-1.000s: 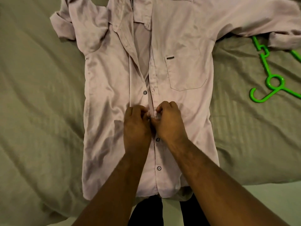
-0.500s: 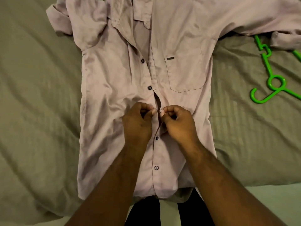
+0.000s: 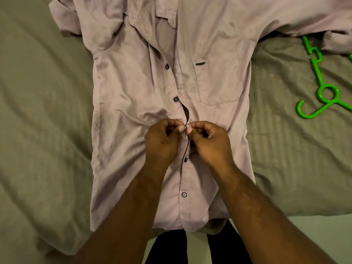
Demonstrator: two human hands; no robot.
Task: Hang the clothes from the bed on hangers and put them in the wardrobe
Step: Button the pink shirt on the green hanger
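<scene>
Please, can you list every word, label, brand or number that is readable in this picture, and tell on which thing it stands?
No text can be read here.
The small dark tab on the chest pocket of the shirt: perhaps a brand label, too small to read.
On the green hanger: no marking visible.

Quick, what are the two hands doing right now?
Left hand: closed, pinching the shirt at one front edge.
Right hand: closed, pinching the other front edge.
</scene>
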